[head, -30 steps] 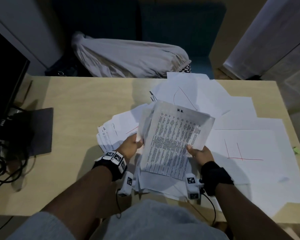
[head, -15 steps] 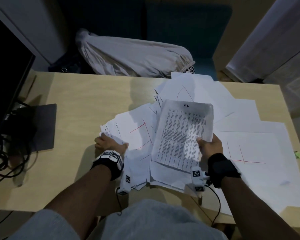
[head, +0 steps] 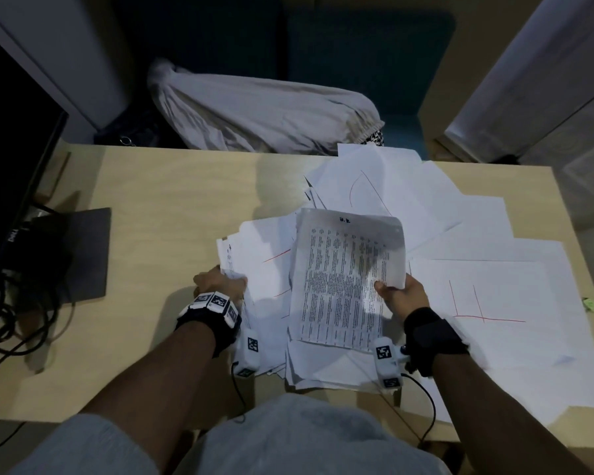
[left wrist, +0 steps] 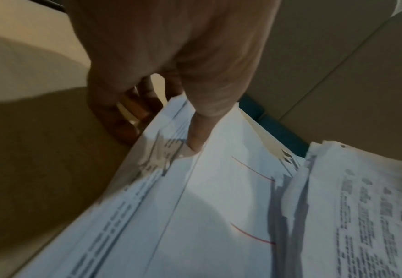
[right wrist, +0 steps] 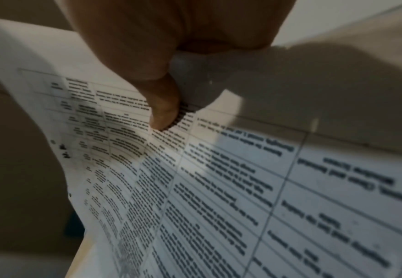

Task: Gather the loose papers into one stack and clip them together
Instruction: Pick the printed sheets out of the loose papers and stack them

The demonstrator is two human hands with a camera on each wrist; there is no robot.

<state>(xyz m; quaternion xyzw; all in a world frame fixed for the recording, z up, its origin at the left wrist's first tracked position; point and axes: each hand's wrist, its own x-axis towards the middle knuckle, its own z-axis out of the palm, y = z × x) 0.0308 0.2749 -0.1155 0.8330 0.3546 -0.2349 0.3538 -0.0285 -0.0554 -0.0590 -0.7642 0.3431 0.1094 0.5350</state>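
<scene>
Your right hand (head: 403, 298) pinches the right edge of a white printed sheet covered in columns of small black text (head: 347, 282), thumb on top, holding it lifted and curling above the heap; the right wrist view shows the thumb pressed onto its ruled table of print. Your left hand (head: 220, 284) grips the left edge of a bundle of white sheets marked with thin red lines (head: 264, 269), thumb on top and fingers curled beneath, as the left wrist view confirms. Both lots sit at the near middle of the pale wooden tabletop (head: 172, 200). More loose white papers, some with red pen strokes (head: 494, 303), lie fanned across the right half of the tabletop, overlapping one another and overhanging its near edge. A small green object (head: 588, 303), too small to identify, rests near the right rim. A dark flat monitor base (head: 79, 255) stands at the left, with black cables (head: 0, 323) beside it.
</scene>
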